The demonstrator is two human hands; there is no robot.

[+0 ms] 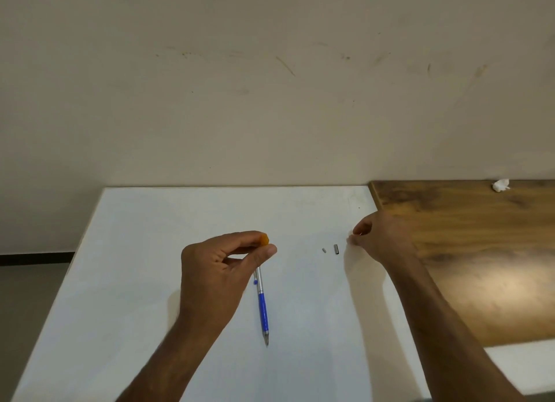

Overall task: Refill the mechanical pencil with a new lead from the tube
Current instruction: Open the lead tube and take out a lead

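- Mechanical pencil (262,304) lies on white desk (150,251), near centre, tip toward near edge; blue grip, silver barrel.
- Left hand (220,266) above pencil's far end, thumb + fingers pinched on small orange piece (264,239) (lead tube, prob.).
- Right hand (380,236) far right, fingertips together; can't tell if anything's between them.
- Two small dark/grey bits (335,249) on desk just left of right hand.
- Wooden top (480,251) at right w/ crumpled white scrap (501,185).

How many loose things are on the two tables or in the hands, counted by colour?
Blue and silver: 1, the mechanical pencil
Orange: 1, the tube in the left hand
Grey or dark: 2, the small piece and the larger one
White: 1, the crumpled wad
Total: 5
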